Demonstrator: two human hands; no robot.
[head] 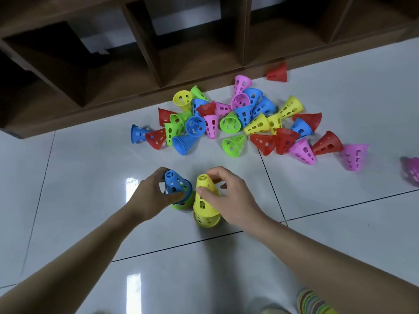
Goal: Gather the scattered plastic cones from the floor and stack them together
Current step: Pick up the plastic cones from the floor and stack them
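Observation:
My left hand [154,196] grips a blue cone [176,183] that sits tilted on top of a green cone [182,203] standing on the floor. Right beside it, my right hand [229,198] holds a yellow cone [205,196] over another yellow cone [207,219], partly nested on it. Farther out lies a loose pile of cones [229,123] in red, blue, green, yellow and pink, most on their sides. A single red cone [277,73] lies apart by the shelf, and a pink cone [354,156] stands at the pile's right end.
A dark wooden shelf unit [158,53] with open compartments runs along the far side of the white tiled floor [79,166]. A stack of coloured rims [313,302] shows at the bottom right edge. Something pink [411,169] lies at the right edge.

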